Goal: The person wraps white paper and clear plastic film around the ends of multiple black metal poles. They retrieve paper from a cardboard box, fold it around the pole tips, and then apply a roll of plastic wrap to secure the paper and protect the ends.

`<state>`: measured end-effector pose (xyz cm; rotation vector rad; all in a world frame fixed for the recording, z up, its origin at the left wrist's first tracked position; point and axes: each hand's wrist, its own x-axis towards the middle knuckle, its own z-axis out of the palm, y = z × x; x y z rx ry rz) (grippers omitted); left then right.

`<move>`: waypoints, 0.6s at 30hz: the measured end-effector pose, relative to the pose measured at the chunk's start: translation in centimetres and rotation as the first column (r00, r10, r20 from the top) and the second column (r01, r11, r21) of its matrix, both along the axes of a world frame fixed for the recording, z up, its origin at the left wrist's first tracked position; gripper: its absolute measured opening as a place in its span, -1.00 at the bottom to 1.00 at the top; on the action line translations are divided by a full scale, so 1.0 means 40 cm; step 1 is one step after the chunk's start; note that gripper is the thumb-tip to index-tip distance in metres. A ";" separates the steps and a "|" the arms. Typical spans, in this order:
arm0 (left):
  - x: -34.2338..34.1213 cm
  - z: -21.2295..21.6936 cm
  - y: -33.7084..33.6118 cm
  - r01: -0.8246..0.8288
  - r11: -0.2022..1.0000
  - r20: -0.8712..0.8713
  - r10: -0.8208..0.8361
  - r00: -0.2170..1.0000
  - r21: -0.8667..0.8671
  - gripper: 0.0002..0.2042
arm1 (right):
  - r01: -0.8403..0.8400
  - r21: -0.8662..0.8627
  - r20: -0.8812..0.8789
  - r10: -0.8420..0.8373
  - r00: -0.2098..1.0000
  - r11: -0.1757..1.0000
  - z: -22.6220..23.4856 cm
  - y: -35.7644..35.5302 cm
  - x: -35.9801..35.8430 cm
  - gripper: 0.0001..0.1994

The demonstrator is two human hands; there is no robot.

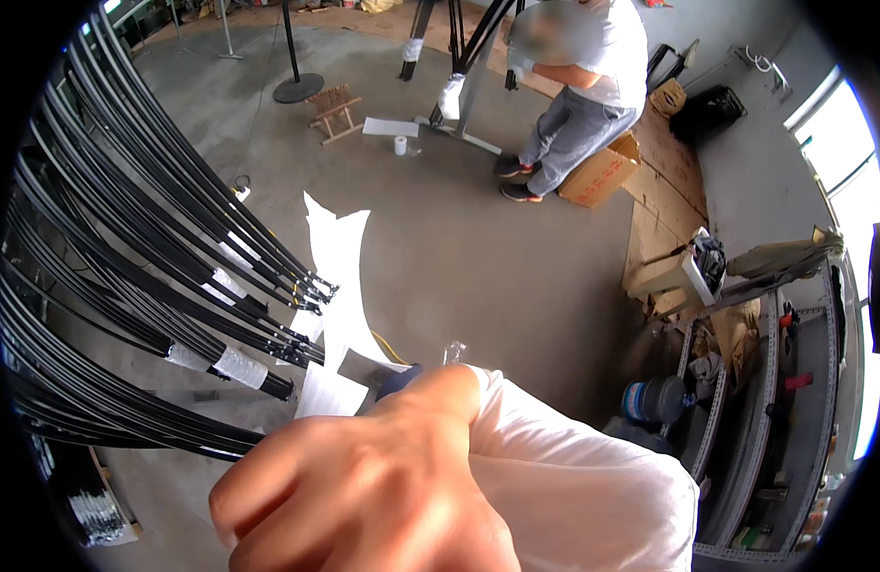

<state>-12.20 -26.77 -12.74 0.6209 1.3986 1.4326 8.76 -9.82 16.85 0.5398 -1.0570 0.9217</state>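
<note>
My right hand (364, 486) is raised close in front of the view, its back toward me. The fingers are curled in, their tips are hidden below the lower edge, and I cannot see what they hold, if anything. A white sleeve (583, 467) runs from its wrist to a bent elbow at the right. Beyond the hand, long black cables (173, 276) hang in bundles from the left, some wrapped in whitish sleeves (240, 365). White sheets (340, 276) lie by their ends. My left hand is out of view.
A person (593, 95) in a white top leans by a cardboard box (602, 172) at the back. A small wooden stool (335, 112) and a round-based stand (298, 89) are further left. On the right stands a metal shelf rack (774, 429), with a large water bottle (657, 399) beside it.
</note>
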 end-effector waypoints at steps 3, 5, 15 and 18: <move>0.001 0.001 0.004 0.002 1.000 -0.014 -0.003 1.000 -0.022 -0.55 | -0.003 -0.012 0.012 0.004 1.000 1.000 0.000 0.020 0.020 -0.76; 0.000 -0.003 0.009 -0.004 1.000 -0.025 0.003 1.000 -0.027 -0.55 | -0.055 -0.013 0.052 0.056 0.997 0.998 -0.004 0.037 0.026 -0.75; 0.034 -0.016 0.101 0.023 1.000 -0.041 -0.024 0.999 -0.017 -0.56 | -0.244 -0.195 0.933 0.256 0.252 0.950 -0.507 -0.011 -0.125 -0.75; 0.048 -0.011 0.126 -0.025 0.998 -0.043 0.023 0.999 -0.062 -0.56 | -0.458 -0.353 0.841 0.491 0.225 0.815 -0.612 -0.101 -0.159 -0.84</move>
